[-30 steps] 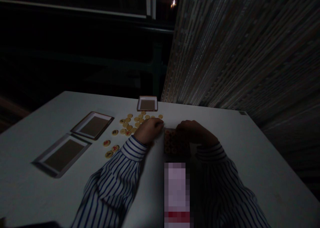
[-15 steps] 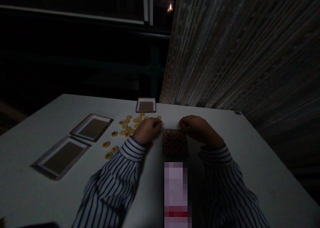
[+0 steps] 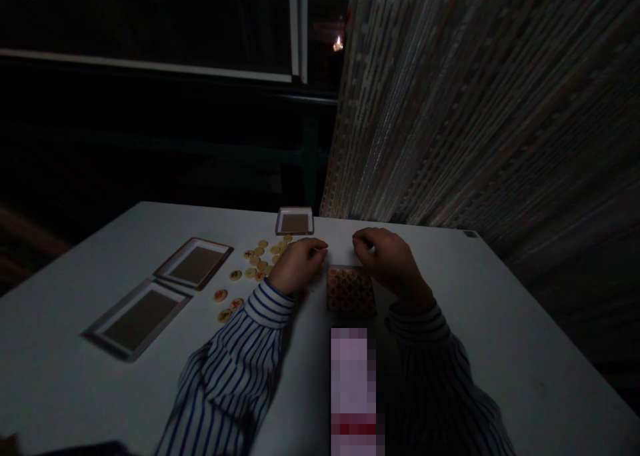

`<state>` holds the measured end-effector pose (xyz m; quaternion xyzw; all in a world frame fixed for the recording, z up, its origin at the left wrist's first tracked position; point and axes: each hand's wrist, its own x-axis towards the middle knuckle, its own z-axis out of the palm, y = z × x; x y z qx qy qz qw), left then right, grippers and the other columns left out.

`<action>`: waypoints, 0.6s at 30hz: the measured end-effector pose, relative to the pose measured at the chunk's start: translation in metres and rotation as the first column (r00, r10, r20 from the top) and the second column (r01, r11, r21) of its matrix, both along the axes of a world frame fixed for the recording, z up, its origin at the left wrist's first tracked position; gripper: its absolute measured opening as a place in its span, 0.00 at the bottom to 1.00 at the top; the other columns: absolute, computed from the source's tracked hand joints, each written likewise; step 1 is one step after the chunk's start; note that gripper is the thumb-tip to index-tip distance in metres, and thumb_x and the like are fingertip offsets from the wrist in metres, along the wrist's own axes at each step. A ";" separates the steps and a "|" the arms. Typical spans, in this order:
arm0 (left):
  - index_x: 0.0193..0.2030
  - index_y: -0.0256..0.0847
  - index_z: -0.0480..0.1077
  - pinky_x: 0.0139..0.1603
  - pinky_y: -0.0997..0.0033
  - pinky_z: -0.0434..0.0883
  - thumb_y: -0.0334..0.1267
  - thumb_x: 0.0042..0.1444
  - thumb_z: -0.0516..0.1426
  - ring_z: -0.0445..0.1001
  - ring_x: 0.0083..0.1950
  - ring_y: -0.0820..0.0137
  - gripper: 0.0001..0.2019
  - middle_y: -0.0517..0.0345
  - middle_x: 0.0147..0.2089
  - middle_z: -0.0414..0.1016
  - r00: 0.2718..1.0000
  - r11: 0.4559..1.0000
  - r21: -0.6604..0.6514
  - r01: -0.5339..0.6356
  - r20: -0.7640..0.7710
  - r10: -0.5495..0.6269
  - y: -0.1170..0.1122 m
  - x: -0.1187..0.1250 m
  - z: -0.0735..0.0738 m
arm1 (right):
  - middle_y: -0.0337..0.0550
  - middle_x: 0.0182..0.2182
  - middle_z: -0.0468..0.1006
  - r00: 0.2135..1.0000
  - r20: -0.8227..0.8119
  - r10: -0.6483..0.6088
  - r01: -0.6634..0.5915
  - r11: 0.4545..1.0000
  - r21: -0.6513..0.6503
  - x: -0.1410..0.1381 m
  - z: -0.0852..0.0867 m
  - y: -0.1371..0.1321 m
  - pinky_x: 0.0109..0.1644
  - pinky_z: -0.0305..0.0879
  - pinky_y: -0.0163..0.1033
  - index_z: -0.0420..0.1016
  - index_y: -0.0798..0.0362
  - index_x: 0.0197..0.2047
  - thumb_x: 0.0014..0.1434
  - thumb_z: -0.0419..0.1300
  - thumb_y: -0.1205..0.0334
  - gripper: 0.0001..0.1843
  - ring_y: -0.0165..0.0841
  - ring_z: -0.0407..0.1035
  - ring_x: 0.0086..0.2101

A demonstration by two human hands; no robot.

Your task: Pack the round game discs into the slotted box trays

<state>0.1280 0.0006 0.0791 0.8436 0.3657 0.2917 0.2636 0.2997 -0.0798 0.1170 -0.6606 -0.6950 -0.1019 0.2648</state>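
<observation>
Between my hands sits a small square box (image 3: 351, 291) packed with round Chinese chess pieces in rows. My left hand (image 3: 299, 264) is just left of it, fingers curled and fingertips pointing right; whatever they may hold is hidden. Over the box's far right corner, my right hand (image 3: 387, 256) has thumb and fingers pinched together; in the dim light I cannot make out anything in them. Loose Chinese chess pieces (image 3: 251, 273) lie scattered left of and behind my left hand, some showing red or black characters.
Two flat, framed trays or lids (image 3: 194, 263) lie on the white table's left side, nearly touching. A smaller similar one (image 3: 295, 221) stands near the far edge. A string curtain (image 3: 400, 143) hangs beyond the table at the right. A blurred-out pink object (image 3: 353, 383) is in front.
The view has tilted up slightly. My right hand has moved left and nearer to me, now over the box's far right corner. My left hand stays beside the box, its fingers slightly straighter.
</observation>
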 end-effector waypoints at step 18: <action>0.40 0.39 0.73 0.47 0.67 0.69 0.40 0.55 0.52 0.73 0.44 0.66 0.12 0.52 0.42 0.76 0.995 0.997 -0.008 -0.079 0.054 0.080 -0.023 -0.025 -0.017 | 0.42 0.30 0.77 0.999 0.045 -0.012 0.013 0.999 -0.038 0.001 -0.007 0.003 0.36 0.57 0.36 0.74 0.53 0.36 0.57 0.51 0.63 0.11 0.33 0.68 0.32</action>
